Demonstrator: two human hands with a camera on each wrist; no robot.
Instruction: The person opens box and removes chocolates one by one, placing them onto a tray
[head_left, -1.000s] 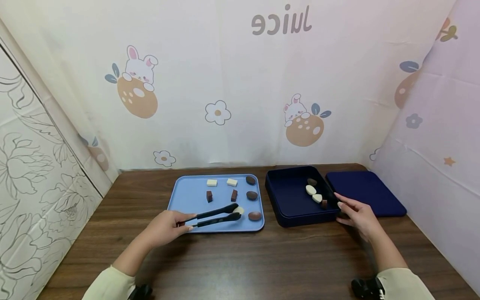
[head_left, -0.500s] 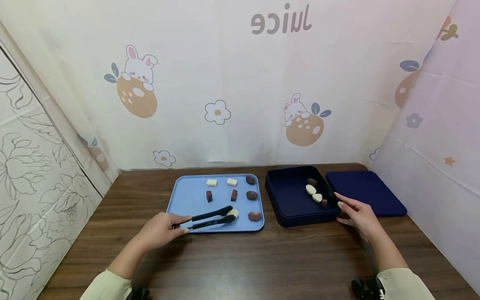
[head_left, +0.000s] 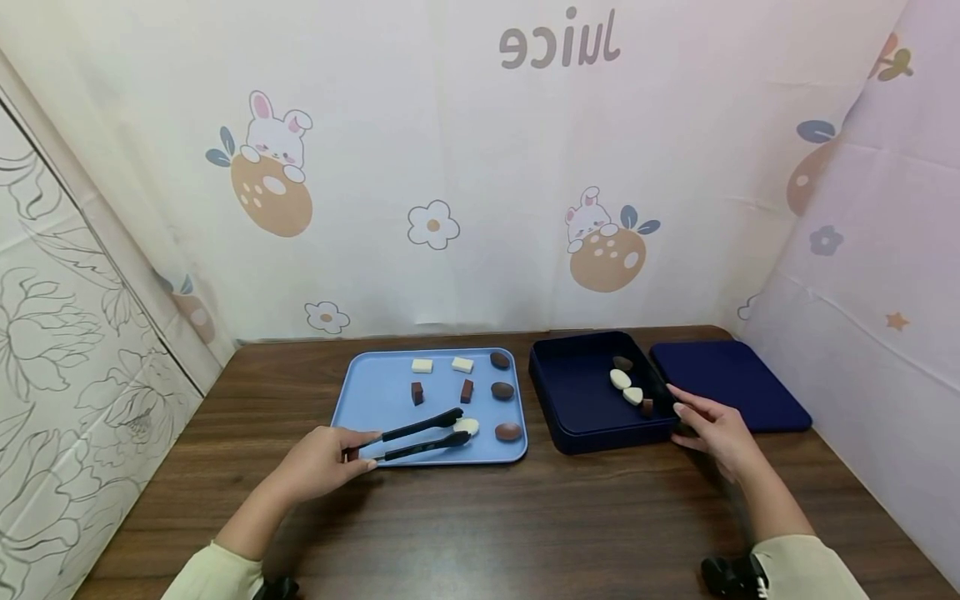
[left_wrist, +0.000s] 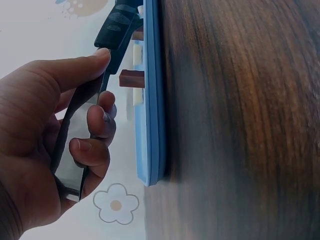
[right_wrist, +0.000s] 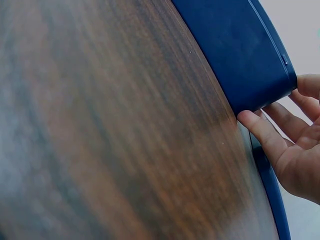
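Note:
My left hand grips a pair of black tongs over the light blue tray; in the left wrist view thumb and fingers curl round their metal handle. A white oval piece lies at the tong tips; whether they pinch it I cannot tell. Also on the tray are two white blocks, two brown blocks and three brown egg-shaped pieces, like chocolates. With straight fingers, my right hand touches the near right corner of a dark blue box, thumb low at the corner.
Inside the box are two white pieces, a brown oval and a brown block. A flat navy lid lies right of the box. The wooden table meets a printed curtain at the back.
The left hand and tongs have shifted slightly left, and the white oval piece has moved left too. The right hand stays at the box corner.

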